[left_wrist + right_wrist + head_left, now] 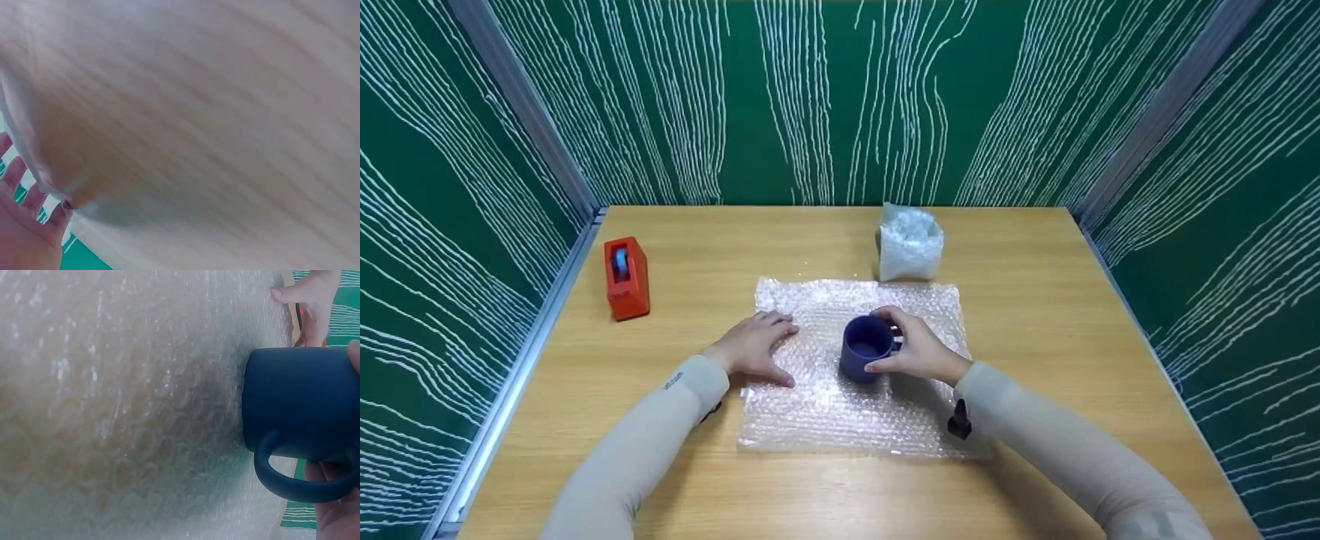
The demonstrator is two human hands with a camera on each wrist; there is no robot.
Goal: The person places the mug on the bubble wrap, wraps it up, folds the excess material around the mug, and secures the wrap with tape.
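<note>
Your right hand (pixel 919 351) gripped blue mug (pixel 866 347) upright on bubble wrap (pixel 840 405); left hand (pixel 754 343) flat, fingers spread, pinning sheet. Placing step; next, likely fold wrap over mug.

Count, head view:
- One dark blue mug (pixel 867 347), gripped between the right hand's (pixel 919 351) fingers.
- One flat bubble-wrap sheet (pixel 840 409), under the left hand's (pixel 754 345) flat fingers.
- One bubble-wrapped bundle (pixel 910 243), beyond the right fingertips.
- One red tape dispenser (pixel 625 277), well left of the left fingers.
- One wooden table (pixel 1035 300).
- Two hands.
</note>
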